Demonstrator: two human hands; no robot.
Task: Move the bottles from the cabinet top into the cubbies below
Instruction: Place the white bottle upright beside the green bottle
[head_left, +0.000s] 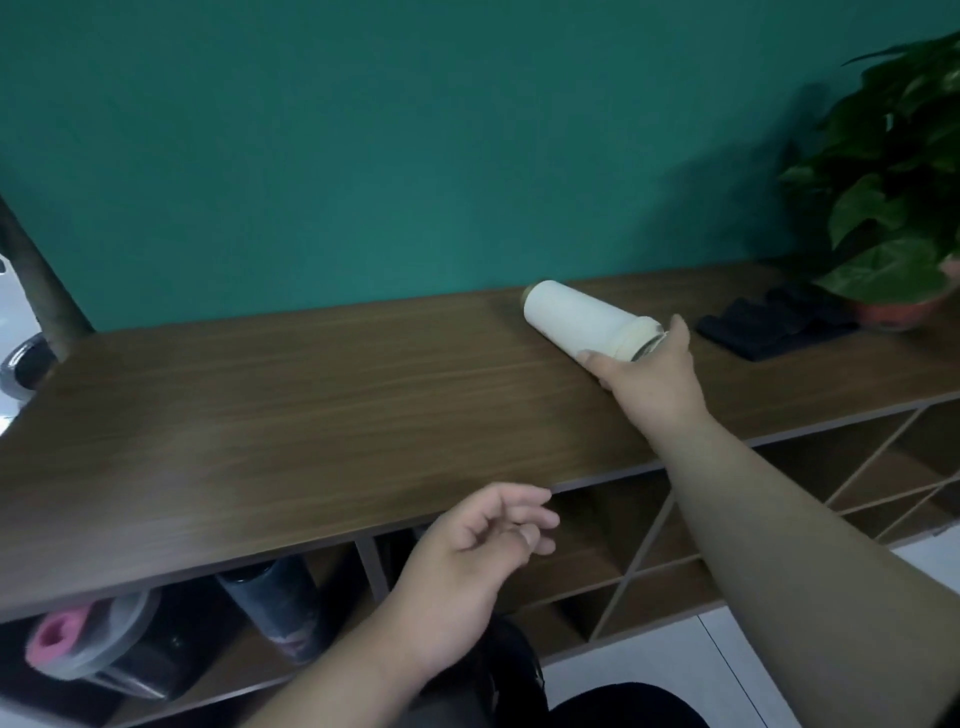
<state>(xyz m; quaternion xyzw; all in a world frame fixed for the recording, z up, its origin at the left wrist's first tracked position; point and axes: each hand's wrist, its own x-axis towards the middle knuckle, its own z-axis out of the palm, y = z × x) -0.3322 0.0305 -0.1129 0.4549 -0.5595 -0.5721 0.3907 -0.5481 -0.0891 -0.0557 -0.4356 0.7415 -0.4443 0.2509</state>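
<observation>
On the cabinet top (260, 415), right hand (649, 374) grips one white bottle (582, 317); left hand (478, 551) loosely spread, empty.

The right hand (647, 371) covers the cap end of the white bottle (582, 322), so no telling what the lid looks like, and the plant (893, 176) gets chopped off by the right edge with most of its pot (901, 312) buried under leaves. Down in the cubbies (582, 551) it's all dark and smeared: a dark bottle (275, 603) and a pink-capped one (78, 644) sit half hidden under the cabinet top (260, 415), labels unreadable. The left hand (467, 566) blocks part of a cubby too, and the black thing (774, 327) by the pot is too blurry to name.
</observation>
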